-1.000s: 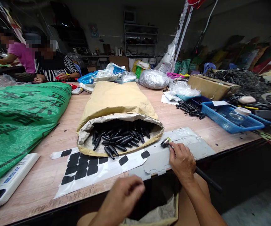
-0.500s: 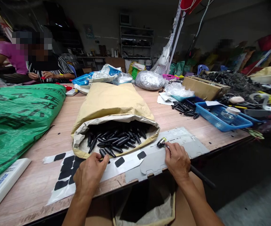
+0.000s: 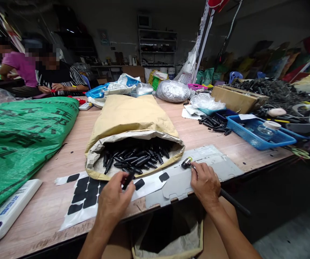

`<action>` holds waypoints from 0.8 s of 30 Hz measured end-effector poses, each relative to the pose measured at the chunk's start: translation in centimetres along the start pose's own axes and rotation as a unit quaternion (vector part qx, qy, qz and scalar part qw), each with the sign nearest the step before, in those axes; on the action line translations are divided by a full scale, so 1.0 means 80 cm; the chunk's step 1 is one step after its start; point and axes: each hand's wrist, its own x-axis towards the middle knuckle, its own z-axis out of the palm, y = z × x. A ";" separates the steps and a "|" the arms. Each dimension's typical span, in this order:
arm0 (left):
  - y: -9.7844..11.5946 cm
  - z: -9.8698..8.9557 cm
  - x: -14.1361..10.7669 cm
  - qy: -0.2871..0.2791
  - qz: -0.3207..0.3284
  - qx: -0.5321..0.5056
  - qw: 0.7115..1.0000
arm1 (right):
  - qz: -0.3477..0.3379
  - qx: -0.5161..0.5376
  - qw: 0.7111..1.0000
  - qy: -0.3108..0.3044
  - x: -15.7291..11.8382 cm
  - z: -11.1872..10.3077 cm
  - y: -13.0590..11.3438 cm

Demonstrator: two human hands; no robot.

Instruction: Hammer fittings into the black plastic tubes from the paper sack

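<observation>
My left hand (image 3: 114, 199) pinches a slim black plastic part (image 3: 128, 179) between thumb and fingers, just in front of the mouth of a tan paper sack (image 3: 137, 115). Inside the opening lie many similar black parts (image 3: 133, 158), pointed at one end. My right hand (image 3: 205, 183) is closed around a small mallet (image 3: 186, 163), whose head has a black side and a yellow-green side; its black handle sticks out behind the hand. Under the mallet head is a flat grey plastic board (image 3: 211, 163). White sheets with black rounded stickers (image 3: 90, 192) lie beside and beneath my left hand.
A green woven bag (image 3: 28, 140) and a white power strip (image 3: 12, 208) are at left. To the right stand a blue basket (image 3: 260, 142), loose black parts (image 3: 215, 124) and a cardboard box (image 3: 238, 98). Another sack (image 3: 200, 237) gapes below the table edge. Two people sit at far left.
My left hand has lifted a black part from the sack's mouth and drawn it toward me and rightward. My right hand with the mallet stays nearly in place. The view has shifted slightly.
</observation>
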 end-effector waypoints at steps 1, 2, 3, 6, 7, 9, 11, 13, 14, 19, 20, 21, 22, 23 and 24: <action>0.006 0.007 -0.005 -0.018 0.040 -0.016 0.999 | -0.001 -0.001 1.000 0.000 0.000 0.001 0.001; 0.012 0.015 -0.009 -0.039 0.076 -0.027 0.996 | -0.001 -0.001 1.000 0.000 0.000 0.001 0.001; 0.018 0.022 -0.012 -0.059 0.107 -0.034 0.992 | -0.002 -0.001 1.000 0.001 0.000 0.001 0.001; 0.030 0.041 -0.015 -0.093 0.162 -0.042 0.981 | -0.003 0.001 1.000 0.004 -0.001 0.001 0.001; 0.031 0.045 -0.015 -0.092 0.167 -0.042 0.981 | -0.004 0.002 1.000 0.004 -0.001 0.000 0.000; 0.030 0.052 -0.014 -0.086 0.166 -0.052 0.981 | -0.003 0.005 1.000 0.003 -0.001 0.000 0.000; 0.026 0.058 -0.013 -0.078 0.167 -0.067 0.980 | 0.000 0.011 1.000 -0.003 0.001 -0.001 0.001; 0.022 0.062 -0.013 -0.067 0.173 -0.081 0.979 | 0.002 0.029 0.999 -0.016 0.004 -0.003 0.005; 0.020 0.064 -0.012 -0.060 0.176 -0.084 0.979 | 0.003 0.047 0.999 -0.023 0.007 -0.004 0.007; 0.018 0.066 -0.013 -0.053 0.182 -0.092 0.978 | 0.050 0.178 0.983 -0.008 0.012 -0.029 -0.002; 0.019 0.065 -0.012 -0.058 0.180 -0.095 0.977 | 0.052 0.214 0.975 -0.004 0.011 -0.036 -0.009; 0.019 0.065 -0.012 -0.063 0.177 -0.099 0.977 | 0.047 0.253 0.966 -0.007 0.009 -0.044 -0.018; 0.020 0.064 -0.012 -0.068 0.174 -0.102 0.977 | 0.034 0.293 0.955 -0.017 0.007 -0.052 -0.028; 0.020 0.064 -0.012 -0.072 0.171 -0.104 0.977 | 0.018 0.329 0.944 -0.031 0.004 -0.060 -0.039; 0.020 0.063 -0.011 -0.074 0.168 -0.106 0.977 | 0.001 0.357 0.933 -0.048 0.001 -0.067 -0.050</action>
